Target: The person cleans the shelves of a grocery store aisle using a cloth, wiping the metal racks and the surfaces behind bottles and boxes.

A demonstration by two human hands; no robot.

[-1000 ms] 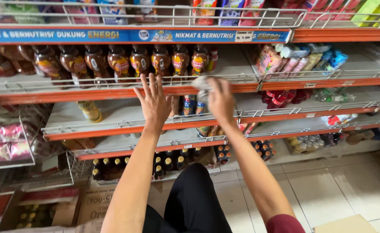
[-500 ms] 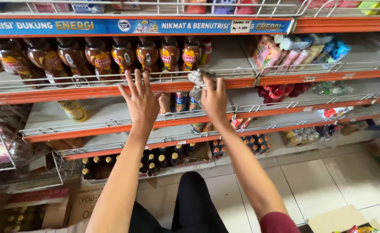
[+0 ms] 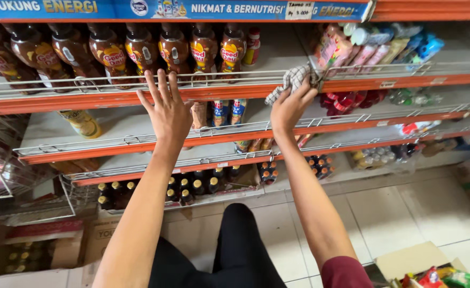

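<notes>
Soft, light checked cloth (image 3: 293,80), bunched against the orange shelf edge (image 3: 235,92) by the wire rail; probably easiest gripped as a wad. Pinched in the right hand (image 3: 288,106), arm stretched forward. Left hand (image 3: 168,109) splayed open, flat near the brown bottles (image 3: 171,50).

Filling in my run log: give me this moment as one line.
left hand: open, on orange shelf rail | right hand: grip on checked grey cloth at rail | brown drink bottles behind
</notes>
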